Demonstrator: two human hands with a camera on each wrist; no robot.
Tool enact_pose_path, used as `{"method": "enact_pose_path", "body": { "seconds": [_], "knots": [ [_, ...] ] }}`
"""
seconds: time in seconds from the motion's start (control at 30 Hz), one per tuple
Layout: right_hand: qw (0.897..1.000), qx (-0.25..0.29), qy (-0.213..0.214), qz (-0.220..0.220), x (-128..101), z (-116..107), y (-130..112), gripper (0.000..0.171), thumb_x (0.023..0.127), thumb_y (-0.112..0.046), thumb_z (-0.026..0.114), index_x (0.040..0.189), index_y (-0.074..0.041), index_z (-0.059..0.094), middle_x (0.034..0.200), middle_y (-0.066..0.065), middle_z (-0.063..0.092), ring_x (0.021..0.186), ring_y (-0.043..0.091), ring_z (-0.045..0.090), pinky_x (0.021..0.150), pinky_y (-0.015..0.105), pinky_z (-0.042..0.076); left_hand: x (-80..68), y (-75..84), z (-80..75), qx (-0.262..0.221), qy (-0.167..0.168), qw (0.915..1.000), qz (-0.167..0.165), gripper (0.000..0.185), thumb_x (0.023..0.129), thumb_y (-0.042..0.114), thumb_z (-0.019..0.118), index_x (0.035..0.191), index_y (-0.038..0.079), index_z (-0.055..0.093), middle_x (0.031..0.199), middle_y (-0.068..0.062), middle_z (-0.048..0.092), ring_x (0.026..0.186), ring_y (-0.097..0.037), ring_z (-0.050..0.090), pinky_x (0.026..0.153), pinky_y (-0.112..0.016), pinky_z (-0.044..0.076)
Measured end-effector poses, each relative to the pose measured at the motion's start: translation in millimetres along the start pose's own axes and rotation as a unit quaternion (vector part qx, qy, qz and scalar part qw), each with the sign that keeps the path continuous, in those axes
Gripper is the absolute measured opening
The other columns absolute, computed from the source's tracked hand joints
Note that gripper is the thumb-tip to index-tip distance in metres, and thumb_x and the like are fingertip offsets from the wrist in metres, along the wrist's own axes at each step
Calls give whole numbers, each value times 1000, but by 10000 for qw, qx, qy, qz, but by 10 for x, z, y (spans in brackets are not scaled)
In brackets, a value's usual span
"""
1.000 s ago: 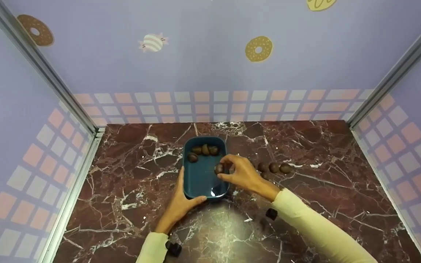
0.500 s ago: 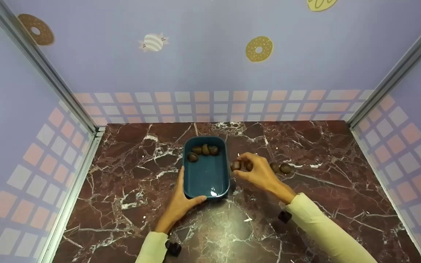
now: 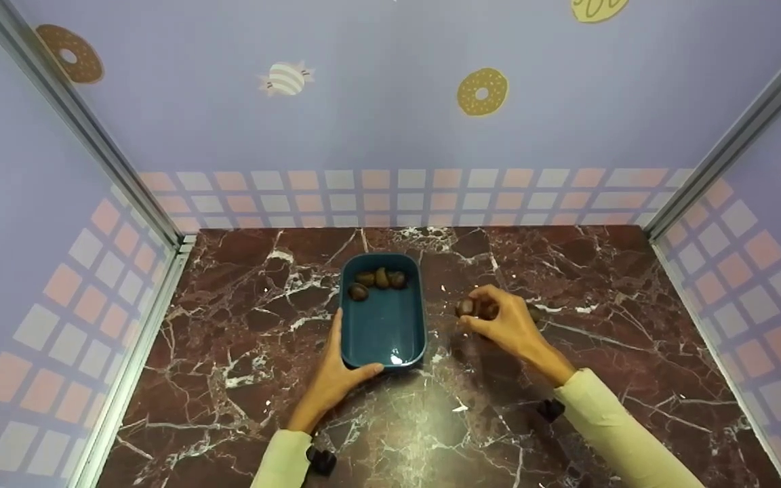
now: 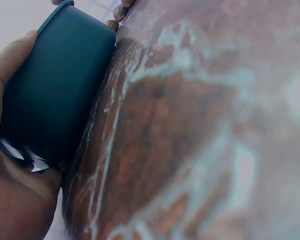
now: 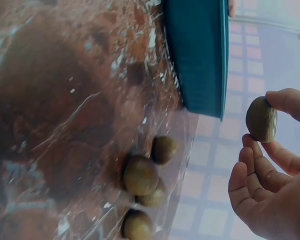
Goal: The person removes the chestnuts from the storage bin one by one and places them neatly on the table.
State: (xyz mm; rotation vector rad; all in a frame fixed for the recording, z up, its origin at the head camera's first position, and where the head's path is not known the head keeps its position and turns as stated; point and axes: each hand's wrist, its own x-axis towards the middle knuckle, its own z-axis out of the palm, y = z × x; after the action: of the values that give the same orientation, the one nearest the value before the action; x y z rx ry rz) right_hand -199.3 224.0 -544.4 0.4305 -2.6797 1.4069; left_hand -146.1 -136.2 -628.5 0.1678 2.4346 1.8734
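Right hand (image 3: 509, 325): grip pinches one brown nut (image 5: 261, 119) in air, right of teal tray (image 3: 384, 342). Left hand (image 3: 333, 376): grip clasps tray's near-left corner on desk (image 3: 228, 379). Loose nuts (image 5: 142, 185) right of tray, beneath right hand.

In the head view the right hand (image 3: 509, 325) covered most of the brown nuts on the table (image 3: 533, 313), so their count could not be told there; the left wrist view was blurred across the marble (image 4: 200, 130); the blue tray (image 5: 200, 55) was cut off by the right wrist view's top edge.
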Motion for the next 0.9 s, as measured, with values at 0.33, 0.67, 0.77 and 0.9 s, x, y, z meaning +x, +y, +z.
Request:
{"method": "enact_pose_path", "body": {
  "seconds": [0.33, 0.67, 0.77, 0.9],
  "knots": [
    [9992, -221, 178, 276, -107, -103, 166, 36, 86, -10, 93, 116, 0, 76, 100, 14, 79, 83, 27, 70, 73, 27, 54, 13, -19, 1, 23, 31, 9999, 93, 134, 84, 30, 100, 179, 17, 6, 185, -15, 6, 169, -41, 9, 132, -67, 13],
    [9985, -173, 258, 454, -205, -204, 341, 34, 86, -8, 94, 115, 1, 77, 104, 15, 81, 91, 35, 76, 87, 51, 62, -2, 2, -2, -21, -4, 10000, -2, 133, 85, 27, 99, 179, 19, 5, 185, -15, 6, 169, -40, 10, 131, -68, 16],
    [9976, -310, 351, 503, -238, -216, 398, 34, 84, -6, 94, 114, 0, 78, 106, 15, 82, 97, 37, 76, 91, 51, 60, -6, 8, 2, -48, 23, 10000, 17, 134, 85, 26, 99, 179, 18, 5, 184, -15, 7, 168, -39, 11, 131, -65, 17],
    [9965, -419, 402, 598, -285, -225, 468, 34, 85, -6, 94, 114, -1, 78, 109, 14, 82, 102, 33, 76, 95, 47, 57, -8, 9, 0, -51, 24, 10000, 0, 134, 85, 26, 99, 180, 19, 5, 184, -14, 7, 168, -38, 11, 132, -64, 17]
  ]
}}
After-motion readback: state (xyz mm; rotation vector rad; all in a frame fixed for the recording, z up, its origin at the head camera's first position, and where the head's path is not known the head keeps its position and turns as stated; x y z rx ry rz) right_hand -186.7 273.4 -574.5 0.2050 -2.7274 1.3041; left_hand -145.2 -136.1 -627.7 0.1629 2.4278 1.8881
